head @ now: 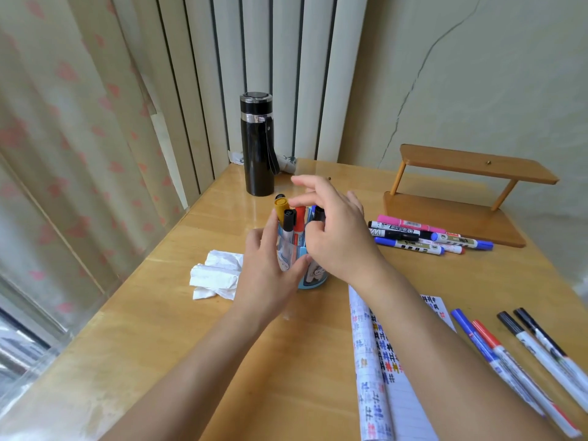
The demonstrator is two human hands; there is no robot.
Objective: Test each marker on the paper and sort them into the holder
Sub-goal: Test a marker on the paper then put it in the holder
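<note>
- Currently: left hand [267,272] wraps the holder [313,276]; fingers curled on its left wall, thumb across the front; holder upright on the table [152,319].
- Right hand [340,237] sits over the holder's mouth; thumb and fingertips pinch a black-capped marker [319,214] on the holder's right side; forefinger lifted free; the hand hides how deep this marker sits.
- Also in the holder, caps up and packed close: yellow-capped marker [281,205], second black marker [289,218], red marker [299,221].
- Risk 1: the incoming marker jams against its neighbours and stands proud or levers one out; cause: the crowded mouth.
- Risk 2: the holder tips if the left hand lets go early; cause: tall markers above a light holder.
- Risk 3: sorting error; the compartments are hidden by both hands, so I cannot tell which one takes this marker.
- Judgement: task part done; far pile of markers [426,237] lies right of and beyond the holder; near row of markers [515,351] lies right of it, toward the person.
- Paper [378,361] with coloured test marks lies on the near side of the holder, under the right forearm.
- Crumpled tissue [216,275] just left of the holder; black flask [257,144] behind it; wooden shelf [455,202] beyond the far pile.
- Obstruction: the right forearm crosses the paper; nothing stands between the holder and either pile.
</note>
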